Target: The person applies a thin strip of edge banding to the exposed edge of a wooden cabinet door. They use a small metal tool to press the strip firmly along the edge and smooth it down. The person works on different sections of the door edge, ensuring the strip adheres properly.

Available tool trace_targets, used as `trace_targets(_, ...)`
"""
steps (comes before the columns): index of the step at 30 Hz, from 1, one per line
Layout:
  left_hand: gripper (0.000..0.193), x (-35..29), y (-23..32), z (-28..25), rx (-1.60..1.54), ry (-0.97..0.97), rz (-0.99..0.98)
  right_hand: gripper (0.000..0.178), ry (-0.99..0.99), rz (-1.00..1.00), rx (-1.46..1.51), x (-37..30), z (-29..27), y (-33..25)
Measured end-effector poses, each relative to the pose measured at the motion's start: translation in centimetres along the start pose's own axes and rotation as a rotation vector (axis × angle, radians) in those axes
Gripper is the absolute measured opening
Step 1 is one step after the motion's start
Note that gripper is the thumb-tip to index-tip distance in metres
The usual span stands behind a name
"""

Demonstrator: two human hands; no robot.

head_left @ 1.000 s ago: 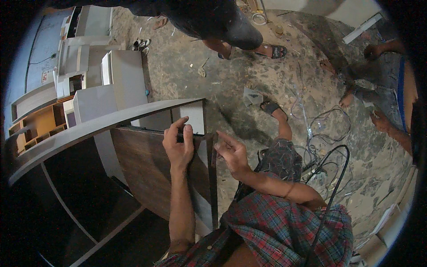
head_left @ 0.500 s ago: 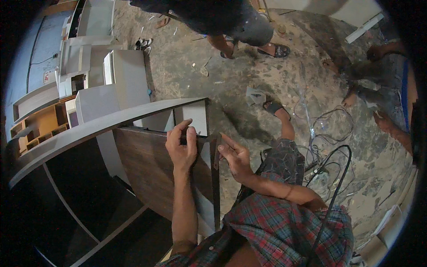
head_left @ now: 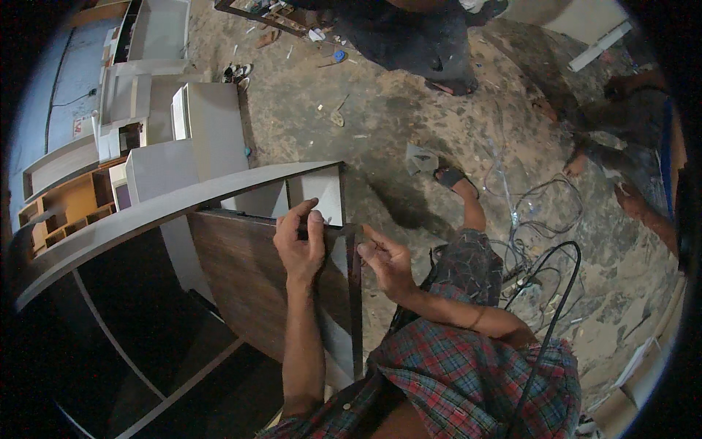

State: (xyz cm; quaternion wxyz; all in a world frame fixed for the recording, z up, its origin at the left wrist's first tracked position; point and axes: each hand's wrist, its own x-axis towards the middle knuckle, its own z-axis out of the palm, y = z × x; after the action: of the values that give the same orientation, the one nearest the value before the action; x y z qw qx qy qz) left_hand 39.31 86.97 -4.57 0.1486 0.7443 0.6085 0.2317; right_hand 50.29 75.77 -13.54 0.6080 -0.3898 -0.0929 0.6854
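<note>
A brown wood-grain panel (head_left: 238, 267) stands at the open front of a large cabinet, its dark narrow edge (head_left: 355, 307) facing right. My left hand (head_left: 298, 245) rests at the panel's top edge, thumb and forefinger stretched upward and apart; its other fingers are curled. At the panel's upper right corner, my right hand (head_left: 389, 267) pinches the dark edge between thumb and forefinger. Whether a thin strip also lies in that pinch, I cannot make out. The cabinet's pale long side (head_left: 146, 208) runs behind the panel.
White drawer boxes (head_left: 219, 124) and an orange-brown compartment unit (head_left: 73, 201) stand at the left. Cables (head_left: 545, 194) lie on the stained floor to the right. A co-worker in dark clothes (head_left: 409, 44) is at the far side; another person's arm (head_left: 647, 212) shows at right.
The co-worker at the far side has bent or crouched lower and shifted right, uncovering a dark frame. My right fingertips have moved slightly along the panel's edge; my left hand stays nearly still.
</note>
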Motion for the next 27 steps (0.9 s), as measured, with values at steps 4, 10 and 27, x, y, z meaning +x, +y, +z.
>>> trace_targets(4, 0.018, -0.2, -0.6, -0.2, 0.009, -0.007, -0.033, 0.048, -0.009, 0.1, -0.005, 0.3, 0.3, -1.0)
trace_targets(10, 0.017, 0.0, -0.4, -0.3, 0.004, -0.036, -0.01, 0.044, -0.039, 0.056, -0.067, 0.3, 0.1, -0.4)
trace_targets(27, 0.039, -0.5, 0.3, -2.0, -0.221, -0.286, -0.014, 0.044, -0.214, 0.088, -0.062, 0.5, -3.1, -4.4)
